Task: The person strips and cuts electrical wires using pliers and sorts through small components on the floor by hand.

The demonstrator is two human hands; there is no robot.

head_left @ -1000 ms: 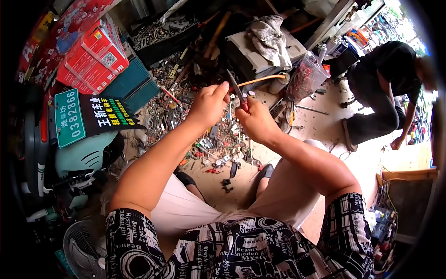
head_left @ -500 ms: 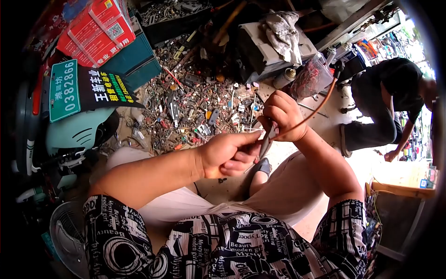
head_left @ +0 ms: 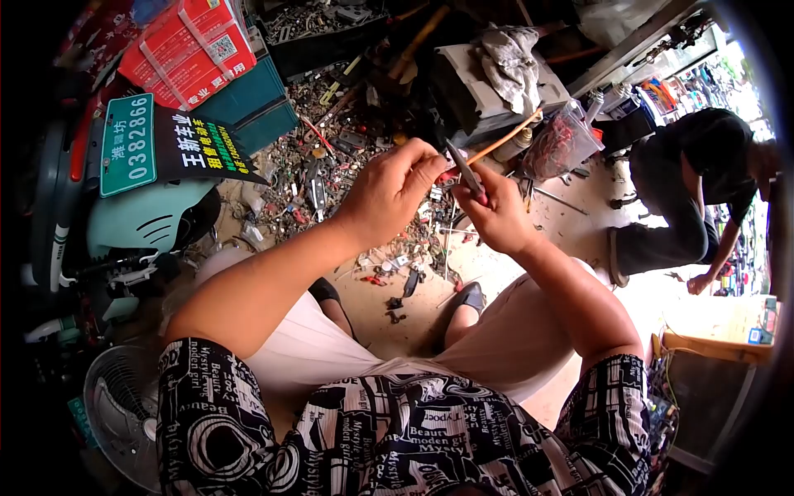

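My right hand [head_left: 500, 211] is closed around a pair of pliers [head_left: 465, 168] with dark metal jaws and a bit of red at the grip; the jaws point up and to the left. An orange-brown cable [head_left: 506, 137] runs from beside the jaws toward the upper right. Just left of the tool, my left hand [head_left: 390, 192] has its fingers curled in a pinch by the jaws. What sits between those fingertips is hidden. Both hands are raised above the littered ground, in front of my knees.
Small scrap parts [head_left: 331, 178] cover the ground ahead. A white box [head_left: 475, 91] bears a rag [head_left: 509, 66]; beside it stand a spray can [head_left: 514, 145] and a clear plastic tub [head_left: 562, 140]. A fan [head_left: 124, 409] is at lower left. At right, another person [head_left: 691, 182] bends over.
Both hands have moved up and apart a little. The pliers now point up from my right hand instead of lying between both hands. The cable's visible stretch looks shorter and straighter.
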